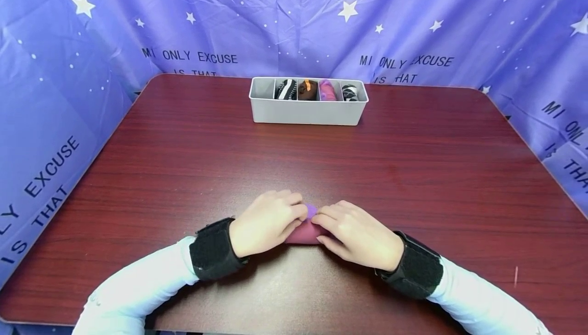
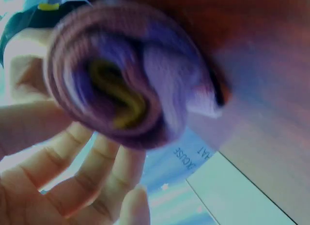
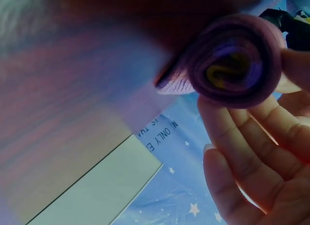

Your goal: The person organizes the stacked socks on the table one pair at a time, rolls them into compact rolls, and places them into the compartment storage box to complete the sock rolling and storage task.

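A pink and purple knitted sock, rolled up, lies on the table near its front edge between the two hands. My left hand grips the roll's left end, and my right hand holds the right end, with fingers and thumb curled around it. Seen from the left wrist, the rolled sock shows spiral layers with yellow at the core, and a loose flap sticks out at one side. From the right wrist, the same spiral of the sock has a flat tail reaching toward the tabletop.
A light grey divided box stands at the back of the dark red wooden table. Its leftmost compartment is empty; the others hold a striped, a brown, a pink and a black-and-white roll. A starry blue-purple curtain hangs behind.
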A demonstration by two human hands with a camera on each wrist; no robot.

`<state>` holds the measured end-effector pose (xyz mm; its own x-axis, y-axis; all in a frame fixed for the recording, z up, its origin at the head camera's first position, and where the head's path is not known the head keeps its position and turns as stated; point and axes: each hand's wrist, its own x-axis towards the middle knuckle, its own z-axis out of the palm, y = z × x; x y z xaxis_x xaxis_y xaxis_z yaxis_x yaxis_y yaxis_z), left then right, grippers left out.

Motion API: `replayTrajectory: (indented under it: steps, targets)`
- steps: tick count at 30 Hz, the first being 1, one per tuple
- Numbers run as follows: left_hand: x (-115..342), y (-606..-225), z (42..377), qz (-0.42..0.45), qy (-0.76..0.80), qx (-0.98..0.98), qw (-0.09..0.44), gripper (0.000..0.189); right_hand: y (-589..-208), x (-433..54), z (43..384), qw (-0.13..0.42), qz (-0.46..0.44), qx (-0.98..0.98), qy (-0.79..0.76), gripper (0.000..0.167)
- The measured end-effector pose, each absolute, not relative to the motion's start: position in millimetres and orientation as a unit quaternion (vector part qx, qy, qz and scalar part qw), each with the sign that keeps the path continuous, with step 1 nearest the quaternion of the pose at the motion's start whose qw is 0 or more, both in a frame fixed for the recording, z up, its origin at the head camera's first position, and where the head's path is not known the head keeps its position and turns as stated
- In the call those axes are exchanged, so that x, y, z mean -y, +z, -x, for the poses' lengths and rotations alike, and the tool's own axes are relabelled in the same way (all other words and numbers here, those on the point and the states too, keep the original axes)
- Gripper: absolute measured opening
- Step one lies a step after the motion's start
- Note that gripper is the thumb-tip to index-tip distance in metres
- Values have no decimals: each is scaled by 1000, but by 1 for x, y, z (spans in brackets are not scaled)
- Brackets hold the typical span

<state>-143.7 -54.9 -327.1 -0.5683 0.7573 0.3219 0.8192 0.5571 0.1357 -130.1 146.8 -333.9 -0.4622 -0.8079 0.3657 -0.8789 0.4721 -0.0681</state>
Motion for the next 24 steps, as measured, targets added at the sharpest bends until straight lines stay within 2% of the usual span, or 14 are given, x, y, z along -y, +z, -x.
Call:
replayTrajectory:
  steps: [3, 8, 10, 15, 24]
  targets:
    - [54, -327, 140, 459, -109, 873, 123, 13, -335, -147, 131, 145, -498, 845, 128, 18]
    - [53, -323, 135, 455, -70, 882, 96, 38, -335, -148, 130, 150, -501, 842, 133, 17]
    - [53, -323, 134, 458, -60, 882, 90, 41, -334, -148, 129, 142, -501, 842, 137, 16]
    - [54, -324, 132, 461, -60, 883, 66, 32, -332, -147, 128, 115, -498, 847, 145, 11]
    - [56, -318, 140, 462, -48, 885, -36, 20, -330, -146, 130, 117, -492, 845, 174, 10]
